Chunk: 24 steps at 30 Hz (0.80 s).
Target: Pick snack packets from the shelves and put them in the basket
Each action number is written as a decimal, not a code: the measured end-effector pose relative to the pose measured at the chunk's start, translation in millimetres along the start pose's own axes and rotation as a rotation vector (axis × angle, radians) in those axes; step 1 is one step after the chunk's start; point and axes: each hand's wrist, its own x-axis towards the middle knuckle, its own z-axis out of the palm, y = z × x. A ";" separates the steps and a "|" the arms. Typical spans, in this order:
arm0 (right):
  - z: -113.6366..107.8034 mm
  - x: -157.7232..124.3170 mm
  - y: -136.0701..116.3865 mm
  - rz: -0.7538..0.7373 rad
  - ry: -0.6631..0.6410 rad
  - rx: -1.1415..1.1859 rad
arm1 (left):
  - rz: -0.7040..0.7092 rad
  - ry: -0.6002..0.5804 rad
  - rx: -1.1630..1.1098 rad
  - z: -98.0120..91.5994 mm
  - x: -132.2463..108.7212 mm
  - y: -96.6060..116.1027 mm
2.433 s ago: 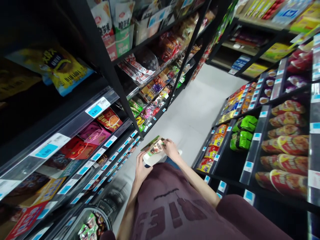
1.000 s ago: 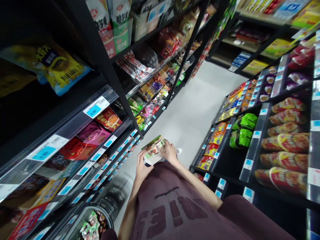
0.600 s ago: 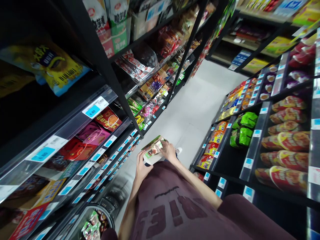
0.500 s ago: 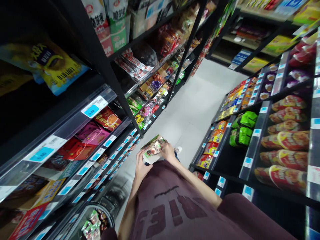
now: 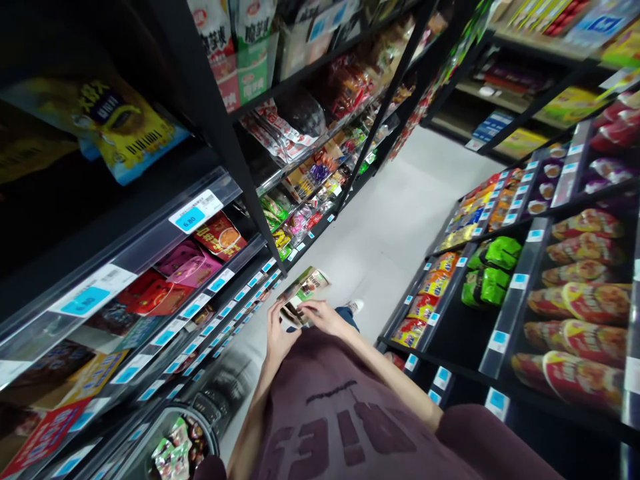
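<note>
I hold a flat green and white snack packet (image 5: 303,293) in front of my chest, tilted up toward the left shelf. My left hand (image 5: 277,336) grips its lower left edge from below. My right hand (image 5: 323,316) lies on its lower right part, fingers pressed on the packet. Both arms come out of a maroon printed shirt.
Black shelving (image 5: 215,133) full of snack bags with blue price tags lines the left side. A second rack (image 5: 505,293) of green, red and yellow packs stands on the right. A pale floor aisle (image 5: 395,220) runs ahead. A basket (image 5: 175,447) with packets sits at lower left.
The packet has turned and tilted more to the left and upward. My right hand slid from its right edge down across its lower part. The view shifted slightly.
</note>
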 end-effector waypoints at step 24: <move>-24.4 18.0 13.2 0.278 0.571 -0.422 | 0.082 -0.002 -0.070 -4.4 1.6 11.3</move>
